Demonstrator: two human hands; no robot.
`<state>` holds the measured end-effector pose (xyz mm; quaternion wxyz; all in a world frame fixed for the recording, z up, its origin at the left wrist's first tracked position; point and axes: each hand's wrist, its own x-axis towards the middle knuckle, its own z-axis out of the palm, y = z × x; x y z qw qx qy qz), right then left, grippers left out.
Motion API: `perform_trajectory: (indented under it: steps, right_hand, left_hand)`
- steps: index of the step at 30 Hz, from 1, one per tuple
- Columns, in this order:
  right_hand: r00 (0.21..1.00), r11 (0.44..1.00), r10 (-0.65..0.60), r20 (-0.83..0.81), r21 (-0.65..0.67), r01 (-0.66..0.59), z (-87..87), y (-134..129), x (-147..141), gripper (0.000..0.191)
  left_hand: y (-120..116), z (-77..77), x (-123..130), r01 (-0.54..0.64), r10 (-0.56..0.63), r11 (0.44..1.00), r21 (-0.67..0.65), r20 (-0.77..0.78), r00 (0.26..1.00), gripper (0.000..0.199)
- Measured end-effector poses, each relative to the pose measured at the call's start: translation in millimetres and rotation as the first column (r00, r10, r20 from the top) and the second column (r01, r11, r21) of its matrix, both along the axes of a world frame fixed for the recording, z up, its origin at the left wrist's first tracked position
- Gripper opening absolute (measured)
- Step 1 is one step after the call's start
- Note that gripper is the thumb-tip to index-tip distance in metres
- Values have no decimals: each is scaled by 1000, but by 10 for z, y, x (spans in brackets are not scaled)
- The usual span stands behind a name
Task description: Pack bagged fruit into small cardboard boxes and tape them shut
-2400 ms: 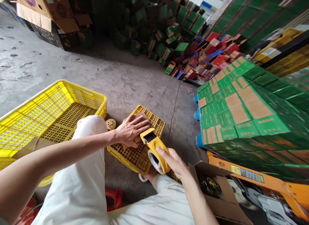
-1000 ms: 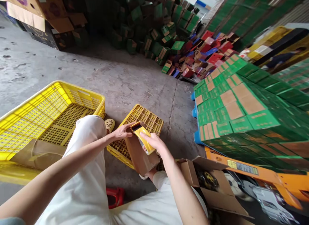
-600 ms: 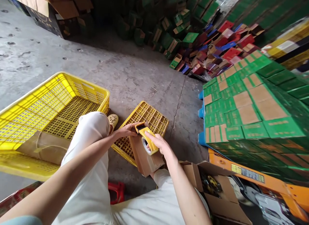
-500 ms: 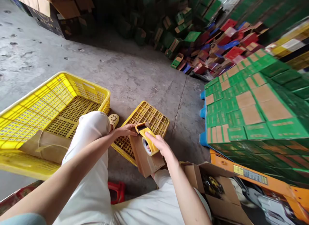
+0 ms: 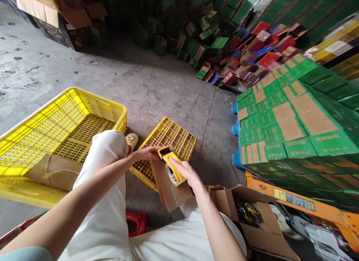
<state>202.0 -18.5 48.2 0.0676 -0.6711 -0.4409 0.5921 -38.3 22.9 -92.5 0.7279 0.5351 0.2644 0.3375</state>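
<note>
at the left, a large yellow crate is seen with a sheet of brown cardboard inside it. from the lower left the left forearm is stretched forward, almost straight at the wrist, and the left hand is placed at the far end of a brown carton, just beside the tape cutter; its fingers are drawn narrow there, but whether the carton is pinched or only pressed cannot be told. the carton is held slantwise over a smaller yellow crate, its near end reaching past that crate's edge. taping of the carton is judged to be in hand, at its far end; for the next move, a firm left hold and an even pull along the carton seem to be called for. the yellow tape dispenser is gripped by the right hand, fingers wrapped closely around it, the forearm angled up and leftward. farther right, an open carton is seen.
</note>
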Motion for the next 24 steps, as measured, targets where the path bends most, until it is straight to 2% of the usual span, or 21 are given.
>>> perform_trajectory:
  steps: [3, 7, 11, 16, 20, 22, 24]
  right_hand:
    - [1000, 1000, 13, 7, 2, -13, -22, -18, 44, 44]
    - [1000, 1000, 12, -18, -4, -12, -47, -50, 103, 47]
    - [999, 999, 34, -39, 10, -34, -64, -92, 157, 51]
    - [999, 999, 37, -14, 18, -37, -27, -247, 254, 52]
    - [1000, 999, 0, 1, 37, 0, 2, -366, 300, 50]
    - [1000, 999, -20, 10, 39, 20, -11, -380, 299, 50]
    - [1000, 999, -17, 20, 34, 16, -33, -371, 292, 49]
  left_hand:
    - [-58, 11, 34, 11, -11, 1000, 14, -7, 1000, 80]
    - [-100, -51, 75, -13, 13, 1000, 6, -25, 1000, 76]
    - [-99, -76, 51, -11, 13, 999, 30, -71, 997, 82]
    - [-127, -49, 13, 11, -3, 997, 70, -112, 994, 89]
    - [-151, -84, 19, 17, -8, 995, 93, -105, 994, 88]
    - [-151, -94, 19, 30, -10, 990, 140, -144, 990, 88]
    - [-151, -86, 21, 33, 28, 970, 242, -243, 970, 86]
